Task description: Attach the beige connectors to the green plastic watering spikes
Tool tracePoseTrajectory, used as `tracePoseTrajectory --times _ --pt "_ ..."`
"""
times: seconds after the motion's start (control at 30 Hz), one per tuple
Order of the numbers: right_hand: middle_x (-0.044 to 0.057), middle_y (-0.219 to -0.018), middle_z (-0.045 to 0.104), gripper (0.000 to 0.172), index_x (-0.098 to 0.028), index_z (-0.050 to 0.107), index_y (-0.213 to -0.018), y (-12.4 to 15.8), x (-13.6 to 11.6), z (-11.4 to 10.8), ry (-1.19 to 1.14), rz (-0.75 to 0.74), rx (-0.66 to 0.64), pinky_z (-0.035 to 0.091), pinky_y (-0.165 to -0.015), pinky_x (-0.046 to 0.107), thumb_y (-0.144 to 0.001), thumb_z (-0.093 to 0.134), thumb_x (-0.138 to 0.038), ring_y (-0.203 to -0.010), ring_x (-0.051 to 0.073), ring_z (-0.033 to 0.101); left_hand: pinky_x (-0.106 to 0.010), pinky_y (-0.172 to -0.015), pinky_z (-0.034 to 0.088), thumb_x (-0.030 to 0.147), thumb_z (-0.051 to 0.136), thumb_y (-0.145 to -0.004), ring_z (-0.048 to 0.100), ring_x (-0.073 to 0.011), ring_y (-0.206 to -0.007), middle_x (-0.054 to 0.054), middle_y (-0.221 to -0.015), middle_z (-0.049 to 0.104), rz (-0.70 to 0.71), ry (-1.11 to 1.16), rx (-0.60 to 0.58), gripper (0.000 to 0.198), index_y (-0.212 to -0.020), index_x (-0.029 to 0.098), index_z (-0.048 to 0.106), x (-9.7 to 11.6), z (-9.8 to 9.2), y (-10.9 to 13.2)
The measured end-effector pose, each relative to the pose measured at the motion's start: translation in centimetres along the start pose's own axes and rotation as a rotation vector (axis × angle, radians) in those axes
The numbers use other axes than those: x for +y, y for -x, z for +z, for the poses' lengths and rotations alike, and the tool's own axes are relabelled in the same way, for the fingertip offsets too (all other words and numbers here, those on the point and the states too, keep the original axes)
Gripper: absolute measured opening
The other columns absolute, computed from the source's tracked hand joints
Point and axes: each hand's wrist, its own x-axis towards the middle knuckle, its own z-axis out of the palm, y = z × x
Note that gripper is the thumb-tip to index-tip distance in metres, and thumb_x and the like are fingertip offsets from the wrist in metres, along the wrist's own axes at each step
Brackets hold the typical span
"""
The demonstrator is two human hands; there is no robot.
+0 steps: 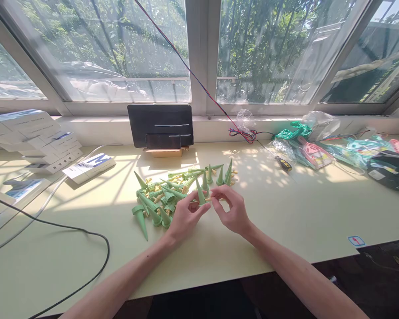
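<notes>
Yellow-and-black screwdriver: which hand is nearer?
Right. The right hand is below and left of the screwdriver in view; the left hand is farther left, by the green spikes.

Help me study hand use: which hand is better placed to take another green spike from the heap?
Probably the left hand: it is right beside the heap, while the right hand is farther off. The left seems to hold a green spike, though, and may need freeing first.

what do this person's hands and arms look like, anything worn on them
The left hand and right hand are ungloved, with no rings visible. The left forearm and right forearm show no sleeve, watch or bracelet.
</notes>
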Motion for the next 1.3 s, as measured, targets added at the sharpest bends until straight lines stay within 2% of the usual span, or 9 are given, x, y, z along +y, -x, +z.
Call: tracePoseTrajectory --times 0.17,0.33,0.5,0.83,1.1,1.3 --pt "0.004 -0.090 0.066 0.022 -0.023 0.062 -0.107 0.07 0.06 -0.05 -0.008 -0.004 -0.012 0.059 -0.073 0.031 -0.089 0.057 -0.013 -0.082 0.017 0.065 -0.022 -0.049 0.038 0.045 0.071 -0.079 0.054 -0.0141 -0.057 0.001 -0.066 0.059 0.007 -0.004 0.030 0.036 -0.105 0.020 0.067 0.36 0.12 0.00" --pt "0.005 -0.092 0.067 0.021 -0.023 0.062 -0.106 0.10 0.03 -0.07 -0.006 -0.006 -0.018 0.059 -0.073 0.032 -0.088 0.056 -0.013 -0.081 0.017 0.065 -0.021 -0.047 0.035 0.044 0.071 -0.079 0.051 -0.0119 -0.054 0.000 -0.070 0.060 0.024 -0.025 0.047 0.033 -0.099 0.019 0.069 0.57 0.23 -0.01" --pt "0.005 -0.092 0.067 0.022 -0.023 0.062 -0.106 0.03 -0.04 -0.12 -0.012 -0.009 -0.027 0.059 -0.072 0.031 -0.088 0.056 -0.012 -0.081 0.016 0.065 -0.021 -0.048 0.035 0.044 0.070 -0.080 0.050 -0.0112 -0.054 -0.001 -0.074 0.062 0.033 -0.063 0.044 0.034 -0.102 0.019 0.069 0.53 0.25 0.01" --pt "0.004 -0.090 0.068 0.021 -0.022 0.063 -0.106 -0.10 -0.03 -0.17 0.013 -0.020 -0.025 0.060 -0.070 0.031 -0.089 0.056 -0.014 -0.079 0.016 0.065 -0.022 -0.049 0.039 0.049 0.069 -0.080 0.054 -0.0136 -0.054 0.000 -0.065 0.059 0.062 -0.085 0.081 0.032 -0.091 0.019 0.068 0.93 0.43 0.20" --pt "0.004 -0.091 0.067 0.025 -0.023 0.061 -0.111 0.16 0.01 -0.14 -0.001 0.003 -0.024 0.060 -0.070 0.032 -0.088 0.059 -0.014 -0.082 0.017 0.066 -0.024 -0.051 0.042 0.048 0.066 -0.083 0.059 -0.0160 -0.058 -0.002 -0.070 0.064 0.049 -0.069 0.069 0.034 -0.100 0.019 0.068 0.83 0.48 0.25" --pt "0.005 -0.092 0.067 0.022 -0.022 0.061 -0.111 0.21 0.11 -0.11 -0.012 0.069 -0.016 0.061 -0.073 0.032 -0.090 0.060 -0.017 -0.085 0.018 0.067 -0.024 -0.051 0.040 0.047 0.064 -0.085 0.057 -0.0151 -0.056 -0.001 -0.069 0.062 0.066 -0.084 0.063 0.033 -0.102 0.019 0.068 0.69 0.47 0.31"
